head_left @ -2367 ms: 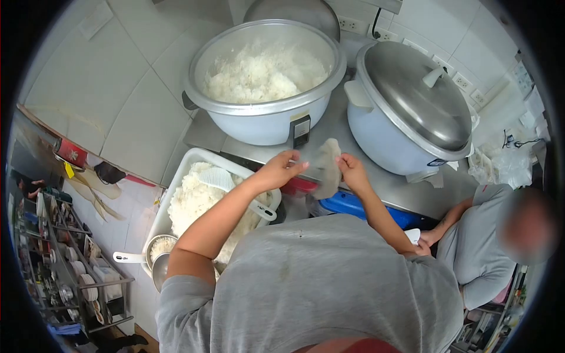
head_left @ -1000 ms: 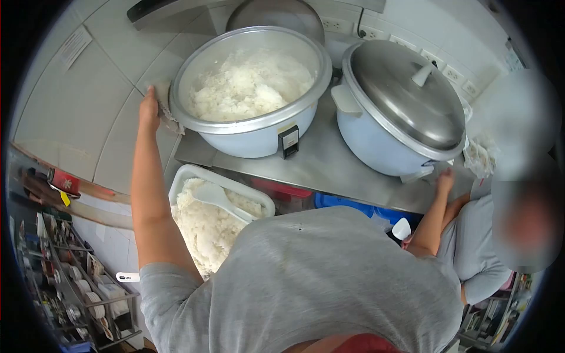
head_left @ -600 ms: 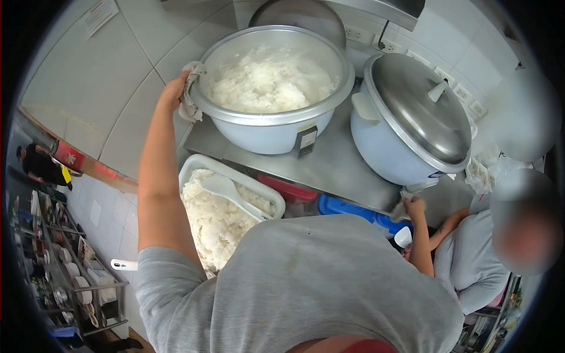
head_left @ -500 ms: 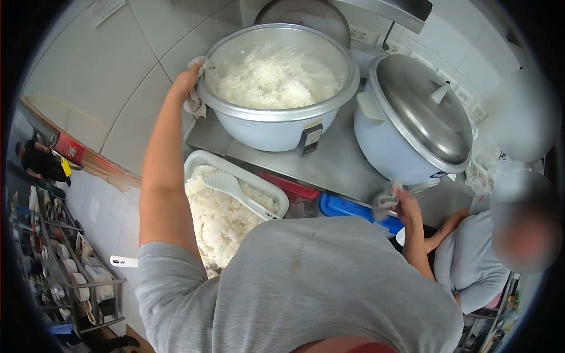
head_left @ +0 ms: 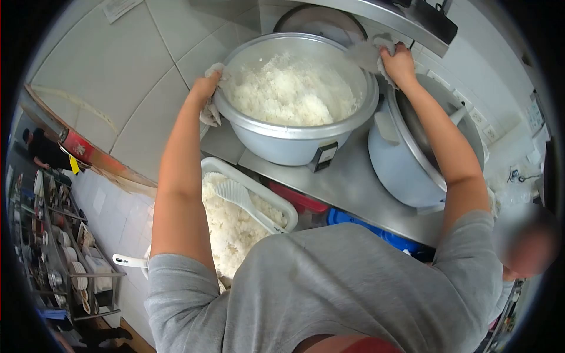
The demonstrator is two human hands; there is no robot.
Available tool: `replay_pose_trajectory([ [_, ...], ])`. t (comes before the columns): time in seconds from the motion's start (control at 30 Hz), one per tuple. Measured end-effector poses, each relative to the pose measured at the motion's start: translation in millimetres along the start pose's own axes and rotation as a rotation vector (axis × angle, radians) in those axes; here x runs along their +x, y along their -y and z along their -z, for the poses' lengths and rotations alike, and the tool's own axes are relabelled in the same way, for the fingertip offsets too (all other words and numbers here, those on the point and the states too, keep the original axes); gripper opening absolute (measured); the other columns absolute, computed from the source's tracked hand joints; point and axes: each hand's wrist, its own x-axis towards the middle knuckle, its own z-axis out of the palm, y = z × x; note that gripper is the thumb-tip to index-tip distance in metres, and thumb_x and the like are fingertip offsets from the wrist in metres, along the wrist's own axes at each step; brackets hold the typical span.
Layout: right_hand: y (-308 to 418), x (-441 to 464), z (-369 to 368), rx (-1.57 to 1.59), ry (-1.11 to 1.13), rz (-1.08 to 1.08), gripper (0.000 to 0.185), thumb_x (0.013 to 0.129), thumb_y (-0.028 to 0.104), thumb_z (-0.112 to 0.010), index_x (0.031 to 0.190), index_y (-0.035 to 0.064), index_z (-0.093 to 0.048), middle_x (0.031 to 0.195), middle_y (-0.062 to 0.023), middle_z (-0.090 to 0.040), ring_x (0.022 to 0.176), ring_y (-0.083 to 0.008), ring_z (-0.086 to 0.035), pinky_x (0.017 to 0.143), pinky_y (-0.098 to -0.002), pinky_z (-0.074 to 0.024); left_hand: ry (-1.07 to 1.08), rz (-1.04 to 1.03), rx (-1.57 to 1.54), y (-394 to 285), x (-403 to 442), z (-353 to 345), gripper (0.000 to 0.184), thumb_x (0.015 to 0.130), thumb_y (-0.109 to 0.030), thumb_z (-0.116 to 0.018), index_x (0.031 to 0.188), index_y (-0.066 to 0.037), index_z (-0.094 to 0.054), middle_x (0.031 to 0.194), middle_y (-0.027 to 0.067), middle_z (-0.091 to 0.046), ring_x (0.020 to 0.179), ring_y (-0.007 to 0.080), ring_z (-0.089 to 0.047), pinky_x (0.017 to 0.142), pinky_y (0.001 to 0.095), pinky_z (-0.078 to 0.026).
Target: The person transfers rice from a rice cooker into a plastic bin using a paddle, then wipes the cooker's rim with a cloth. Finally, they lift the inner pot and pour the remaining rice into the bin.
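A large rice cooker (head_left: 276, 141) with a silvery rim stands on the steel counter, its pot heaped with white cooked rice (head_left: 282, 91). At the rim's left side my left hand (head_left: 206, 86) is closed around a crumpled grey cloth (head_left: 210, 115) pressed against the pot. My right hand (head_left: 398, 63) grips a second cloth (head_left: 384, 44), blurred by motion, just beyond the pot's upper right rim. Whether that cloth touches the rim I cannot tell. Below the cooker, a white tub (head_left: 288, 206) holds more rice, with a white rice paddle (head_left: 235, 194) lying on top.
To the right stands a second rice cooker (head_left: 394, 165) with a metal lid, partly behind my right arm. A round lid (head_left: 318, 22) leans at the back wall. Red (head_left: 300, 197) and blue (head_left: 376, 232) lids lie below the counter edge. Another person (head_left: 527, 247) is at right.
My right hand has risen with its cloth from the counter's front edge to beside the first cooker's right rim. My left hand stays at the left rim. The view has shifted slightly.
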Motion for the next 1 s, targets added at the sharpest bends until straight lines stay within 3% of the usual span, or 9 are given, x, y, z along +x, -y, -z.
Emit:
replay_pose_trajectory([
  [0.1,-27,52,-48,0.010,-0.078,0.013,0.050,0.080,0.036,-0.053,0.106,-0.0066,-0.053,0.104,-0.0276,-0.056,0.096,-0.0401,-0.055,0.083,-0.0432,-0.0444,0.038,0.027,-0.044,13,21,5,0.069,0.082,-0.046,-0.057,0.116,0.013,-0.049,0.113,0.0225,-0.056,0.104,0.0295,-0.055,0.089,0.0362,-0.041],
  [0.2,-43,81,-72,-0.031,0.433,0.102,0.047,0.081,0.033,-0.053,0.113,-0.0020,-0.052,0.107,-0.0233,-0.056,0.096,-0.0370,-0.056,0.078,-0.0423,-0.0471,0.072,0.031,-0.141,19,19,4,0.070,0.080,-0.045,-0.061,0.118,0.013,-0.047,0.111,0.0208,-0.057,0.101,0.0274,-0.056,0.087,0.0349,-0.044],
  [0.33,-47,63,-133,0.391,0.893,-0.426,0.043,0.082,0.035,-0.055,0.114,0.0073,-0.054,0.107,-0.0138,-0.059,0.094,-0.0318,-0.057,0.072,-0.0478,-0.0468,0.155,0.064,-0.343,15,10,4,0.067,0.077,-0.042,-0.064,0.115,0.011,-0.050,0.105,0.0176,-0.060,0.092,0.0238,-0.060,0.078,0.0324,-0.048],
  [0.43,-46,68,-131,0.475,0.985,-0.659,0.042,0.082,0.040,-0.056,0.115,0.0142,-0.055,0.108,-0.0080,-0.058,0.095,-0.0277,-0.056,0.070,-0.0498,-0.0441,0.137,0.085,-0.456,23,14,2,0.061,0.075,-0.040,-0.066,0.111,0.009,-0.054,0.098,0.0156,-0.063,0.084,0.0226,-0.062,0.073,0.0314,-0.049],
  [0.53,-37,60,-126,0.420,0.866,-0.650,0.040,0.081,0.047,-0.058,0.107,0.0169,-0.059,0.100,-0.0053,-0.061,0.088,-0.0208,-0.057,0.071,-0.0438,-0.0415,0.093,0.093,-0.533,28,19,-2,0.053,0.074,-0.036,-0.067,0.106,0.005,-0.058,0.093,0.0143,-0.064,0.079,0.0228,-0.062,0.070,0.0314,-0.050],
  [0.73,-40,72,-123,0.391,0.975,-0.534,0.050,0.081,0.054,-0.055,0.113,0.0166,-0.055,0.107,-0.0064,-0.059,0.094,-0.0258,-0.055,0.073,-0.0472,-0.0406,0.057,0.137,-0.658,-21,-14,-6,0.038,0.077,-0.029,-0.062,0.102,0.000,-0.061,0.091,0.0119,-0.065,0.078,0.0214,-0.063,0.070,0.0326,-0.052],
  [0.83,-42,89,-102,0.724,1.040,-0.493,0.049,0.081,0.048,-0.060,0.116,0.0155,-0.053,0.109,-0.0083,-0.058,0.098,-0.0262,-0.055,0.076,-0.0515,-0.0420,0.043,0.082,-0.702,-55,-29,15,0.033,0.079,-0.026,-0.061,0.100,-0.001,-0.061,0.088,0.0112,-0.065,0.076,0.0212,-0.063,0.071,0.0336,-0.052],
  [0.93,-49,115,-86,1.140,0.739,-0.052,0.051,0.079,0.039,-0.066,0.119,0.0100,-0.052,0.110,-0.0086,-0.058,0.102,-0.0248,-0.055,0.081,-0.0453,-0.0460,0.064,0.035,-0.762,-87,-34,38,0.025,0.085,-0.021,-0.056,0.099,-0.001,-0.061,0.089,0.0120,-0.065,0.077,0.0221,-0.063,0.073,0.0348,-0.053],
  [1.0,-53,130,-72,1.466,0.527,0.006,0.049,0.080,0.038,-0.065,0.118,0.0095,-0.052,0.109,-0.0080,-0.058,0.101,-0.0234,-0.055,0.081,-0.0427,-0.0461,0.099,-0.041,-0.841,-100,-41,54,0.022,0.088,-0.017,-0.052,0.099,0.000,-0.061,0.091,0.0130,-0.065,0.077,0.0224,-0.063,0.073,0.0356,-0.053],
])
